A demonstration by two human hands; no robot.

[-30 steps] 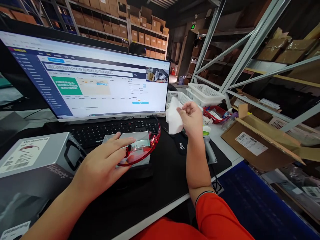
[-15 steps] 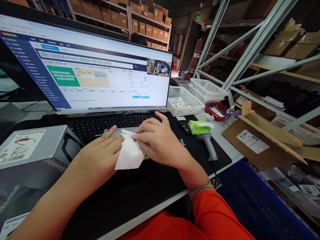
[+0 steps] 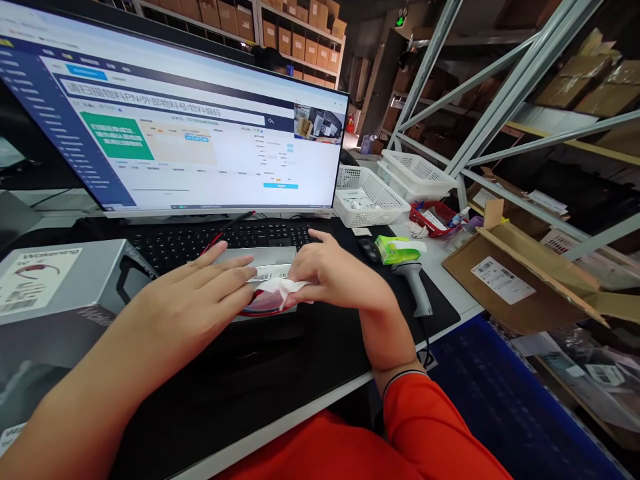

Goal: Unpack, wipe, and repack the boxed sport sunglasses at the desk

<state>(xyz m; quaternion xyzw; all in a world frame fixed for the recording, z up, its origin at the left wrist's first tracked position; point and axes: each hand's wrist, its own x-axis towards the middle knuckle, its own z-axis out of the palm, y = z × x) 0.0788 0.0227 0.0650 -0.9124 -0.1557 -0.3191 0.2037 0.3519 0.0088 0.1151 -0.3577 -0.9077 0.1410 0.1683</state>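
Note:
A pair of red-rimmed glasses (image 3: 263,303) is between my hands, with one dark and red arm pointing toward the keyboard. My left hand (image 3: 193,300) has its fingers over the left side of the glasses, closed on them; part of the frame is hidden beneath. With my right hand (image 3: 330,270) I pinch a crumpled white tissue (image 3: 280,287) against the lens. Just behind lies a silver-grey box (image 3: 273,255) with a barcode label. A larger grey Wokening box (image 3: 55,283), picturing red glasses, stands by my left forearm.
A monitor (image 3: 200,133) and black keyboard (image 3: 170,241) are ahead. On the right are a mouse (image 3: 369,251), green tissue packet (image 3: 397,249), barcode scanner (image 3: 417,290), white baskets (image 3: 373,200), a red tray (image 3: 433,220) and an open carton (image 3: 505,280). Metal shelving rises behind.
The tissue has bunched up and shifted right with my right hand, uncovering the lens and the label behind. The glasses' arm now shows above my left hand.

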